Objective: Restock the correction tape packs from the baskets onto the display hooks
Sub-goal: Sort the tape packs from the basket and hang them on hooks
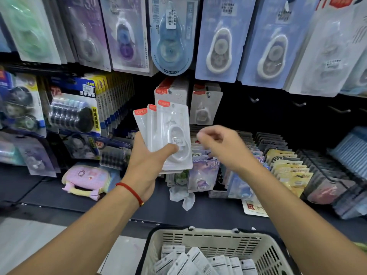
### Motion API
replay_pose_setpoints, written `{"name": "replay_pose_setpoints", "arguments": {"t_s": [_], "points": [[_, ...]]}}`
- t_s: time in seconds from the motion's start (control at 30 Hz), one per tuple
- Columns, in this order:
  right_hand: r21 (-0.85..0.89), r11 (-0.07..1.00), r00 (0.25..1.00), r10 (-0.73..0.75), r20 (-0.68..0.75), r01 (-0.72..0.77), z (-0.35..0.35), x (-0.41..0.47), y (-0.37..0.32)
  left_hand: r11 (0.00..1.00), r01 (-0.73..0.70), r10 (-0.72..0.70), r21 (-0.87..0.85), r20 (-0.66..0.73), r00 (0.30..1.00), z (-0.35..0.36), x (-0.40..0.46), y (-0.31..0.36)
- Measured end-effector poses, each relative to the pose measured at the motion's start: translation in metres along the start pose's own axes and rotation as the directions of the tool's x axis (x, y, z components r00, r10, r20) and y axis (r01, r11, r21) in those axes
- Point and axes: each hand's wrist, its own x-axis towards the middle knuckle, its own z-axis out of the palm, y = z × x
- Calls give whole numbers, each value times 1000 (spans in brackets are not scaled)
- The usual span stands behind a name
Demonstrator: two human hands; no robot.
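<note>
Basket (208,240) nearest me, plenty of packs (200,262) left inside. My left hand (147,163) clamps a fan of approx 3 correction tape packs (168,135), thumb on front. Right hand (224,147) holds nothing, fingers loosely curled. Behind, some packs hung (205,108); bare hooks (299,104) to the right, so I'd guess midway.

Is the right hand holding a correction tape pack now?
No, the right hand is empty, its fingers loosely curled, while the left hand grips the fanned packs.
</note>
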Motion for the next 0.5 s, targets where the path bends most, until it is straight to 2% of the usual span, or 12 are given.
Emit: {"name": "replay_pose_setpoints", "arguments": {"t_s": [0.07, 0.1, 0.33, 0.5], "points": [[18, 1000, 986, 9, 169, -12, 8, -6, -3, 1000, 20, -19, -14, 58, 998, 4, -3, 1], [32, 999, 983, 0, 186, -6, 11, -8, -4, 999, 31, -29, -32, 83, 996, 5, -5, 2], [361, 930, 997, 39, 67, -61, 8, -10, -1, 983, 76, -45, -169, 185, 982, 5, -7, 6], [343, 939, 986, 28, -166, 31, -2, -6, 2, 995, -2, 4, -100, 21, 1000, 0, -1, 0]]}}
